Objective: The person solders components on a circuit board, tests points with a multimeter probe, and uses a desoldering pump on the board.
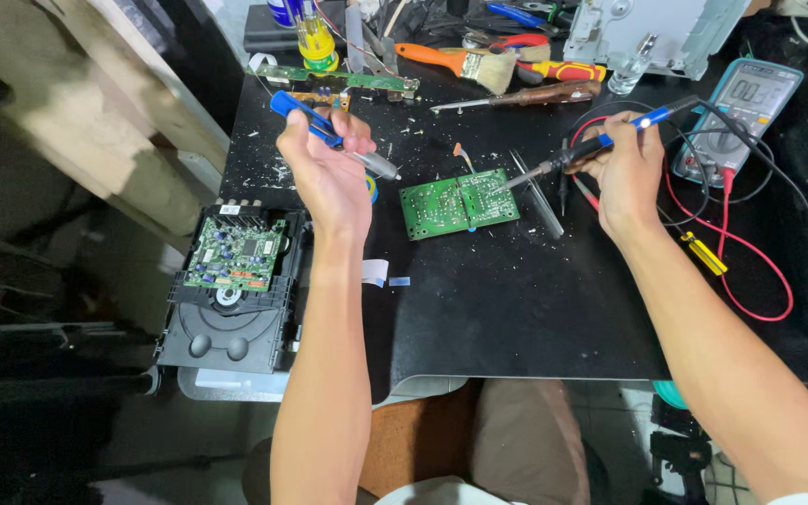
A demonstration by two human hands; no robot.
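The left hand (324, 173) is raised above the black worktop (516, 299), palm turned up, its fingers (353, 140) curled round a blue-handled desoldering pump (329, 133) whose silver tip points toward 4 o'clock. The right hand (628, 168) sits at about 3 o'clock from it, fingers pinched pen-style on a soldering iron (600, 142) with a blue and black grip; the metal tip slants down toward 8 o'clock and meets the right edge of a green board (458, 203). That board lies flat near the middle of the worktop, between the two hands, its solder side up.

At 8 o'clock from the board, at the worktop's left edge, rests a black disc drive (231, 299) with a second green circuit board on top. A multimeter (739, 117) lies at 2 o'clock from the right hand, its red lead (750, 252) looping over the worktop by the right forearm. Toward 12 o'clock lie a brush (465, 64) with an orange handle, screwdrivers and a grey metal chassis (652, 33). Small white scraps are scattered across the worktop near the left hand.
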